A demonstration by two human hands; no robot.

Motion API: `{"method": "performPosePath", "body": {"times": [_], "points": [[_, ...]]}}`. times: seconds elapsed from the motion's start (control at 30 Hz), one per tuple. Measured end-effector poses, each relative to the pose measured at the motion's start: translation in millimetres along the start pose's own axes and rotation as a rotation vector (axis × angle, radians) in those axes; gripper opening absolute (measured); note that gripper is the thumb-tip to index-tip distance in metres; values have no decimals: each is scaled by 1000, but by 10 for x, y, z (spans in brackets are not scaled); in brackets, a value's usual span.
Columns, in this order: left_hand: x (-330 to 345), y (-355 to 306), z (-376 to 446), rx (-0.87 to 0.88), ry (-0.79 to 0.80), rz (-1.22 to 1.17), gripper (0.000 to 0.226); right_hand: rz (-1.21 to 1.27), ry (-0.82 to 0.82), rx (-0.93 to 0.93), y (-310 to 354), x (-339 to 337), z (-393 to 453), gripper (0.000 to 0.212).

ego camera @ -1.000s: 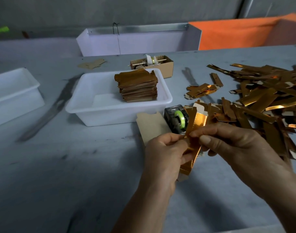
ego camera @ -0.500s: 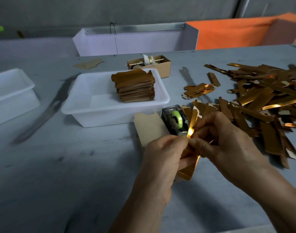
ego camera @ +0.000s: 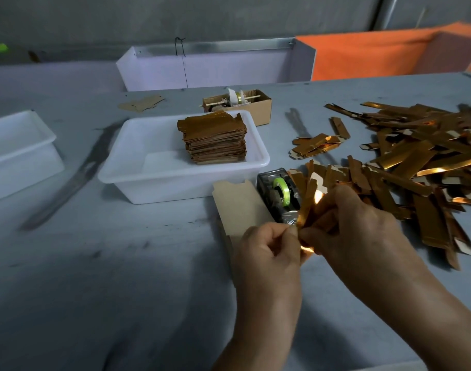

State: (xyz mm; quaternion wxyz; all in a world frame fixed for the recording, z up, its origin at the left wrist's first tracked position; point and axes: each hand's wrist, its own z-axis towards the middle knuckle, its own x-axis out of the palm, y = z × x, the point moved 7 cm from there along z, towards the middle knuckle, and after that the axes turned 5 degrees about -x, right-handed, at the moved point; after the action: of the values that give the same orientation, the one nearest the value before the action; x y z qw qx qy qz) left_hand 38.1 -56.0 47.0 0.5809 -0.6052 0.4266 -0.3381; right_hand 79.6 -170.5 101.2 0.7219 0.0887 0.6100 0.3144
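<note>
Both hands meet over the grey table (ego camera: 95, 277) and hold one flat gold foil carton blank (ego camera: 308, 199), standing nearly on edge. My left hand (ego camera: 269, 253) pinches its lower part between thumb and forefinger. My right hand (ego camera: 357, 228) grips it from the right with curled fingers. Just behind the blank sits a tape dispenser (ego camera: 278, 194) with a green roll. A brown card piece (ego camera: 239, 210) lies to the left of the dispenser, partly under my left hand.
A white tub (ego camera: 138, 178) holds a stack of gold blanks (ego camera: 215, 140). A loose heap of gold blanks (ego camera: 416, 167) covers the right side. A second white tub (ego camera: 20, 153) is at the left, a small cardboard box (ego camera: 255, 105) behind.
The gold blank has been turned from lying slanted between the hands to standing nearly edge-on, and the hands have closed tighter together on it.
</note>
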Motion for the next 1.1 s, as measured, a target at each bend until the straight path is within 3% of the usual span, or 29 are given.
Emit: {"method": "performPosePath", "body": {"times": [0.1, 0.17, 0.27, 0.4, 0.53, 0.63, 0.73, 0.93, 1.0, 1.1], "points": [[-70, -127, -66, 220, -122, 134, 12, 32, 38, 37, -42, 17, 20, 41], [-111, -155, -74, 270, -148, 137, 10, 7, 25, 5, -40, 7, 13, 45], [-127, -89, -32, 162, -97, 52, 9, 116, 32, -10, -87, 54, -11, 43], [-128, -41, 0, 91, -63, 18, 10, 571, 124, 146, -201, 203, -55, 54], [-117, -7, -10, 54, -36, 40, 11, 652, 112, 186, -219, 292, -55, 33], [-112, 83, 13, -88, 22, -77, 8, 693, 125, 196, -243, 333, -56, 15], [-91, 193, 46, -307, 116, -368, 14, 739, 162, 168, -216, 335, -63, 21], [-19, 226, 86, -442, 330, -539, 20, 882, 152, 121, -177, 303, -71, 28], [-7, 211, 84, -454, 394, -549, 20, 891, 147, 127, -190, 309, -72, 29], [-61, 166, 96, -368, 430, -361, 7, 835, 145, 168, -241, 361, -78, 31]]}}
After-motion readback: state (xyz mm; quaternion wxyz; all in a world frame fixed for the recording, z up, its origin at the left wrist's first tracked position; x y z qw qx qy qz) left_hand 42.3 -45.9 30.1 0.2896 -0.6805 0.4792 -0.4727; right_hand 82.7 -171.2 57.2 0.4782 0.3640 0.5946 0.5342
